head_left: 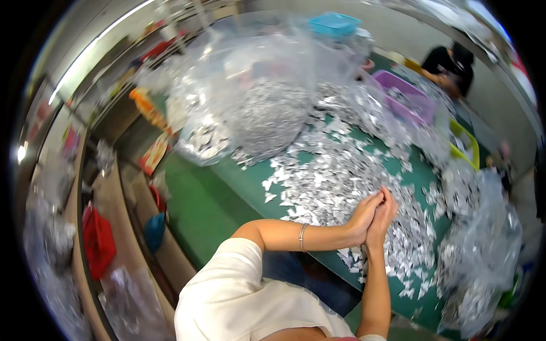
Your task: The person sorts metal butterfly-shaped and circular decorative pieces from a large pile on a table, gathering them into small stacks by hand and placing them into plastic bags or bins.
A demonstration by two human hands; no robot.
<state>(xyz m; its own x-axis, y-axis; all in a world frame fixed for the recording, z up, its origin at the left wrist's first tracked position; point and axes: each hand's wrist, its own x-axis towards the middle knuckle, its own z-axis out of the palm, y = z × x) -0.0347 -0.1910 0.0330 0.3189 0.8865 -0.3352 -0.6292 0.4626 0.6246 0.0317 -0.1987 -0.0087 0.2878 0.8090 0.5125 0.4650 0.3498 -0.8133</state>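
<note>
Over the spread of small silver foil-like pieces (318,182) on the green table, my two hands are pressed together, palms facing. My left hand (362,218) comes in from the left, a bangle (302,237) on its wrist. Against it rests my right hand (382,221), its fingers closed and lying alongside the left ones. Whatever lies between the palms, if anything, is hidden. The loose pieces surround both hands and run under the forearms.
Big clear bags (267,113) full of silver pieces stand at the far side; another bag (478,238) sits on the right. A purple basket (406,94), a lime-green basket (469,142) and a blue basket (335,24) stand farther off. Another person (452,68) works at far right.
</note>
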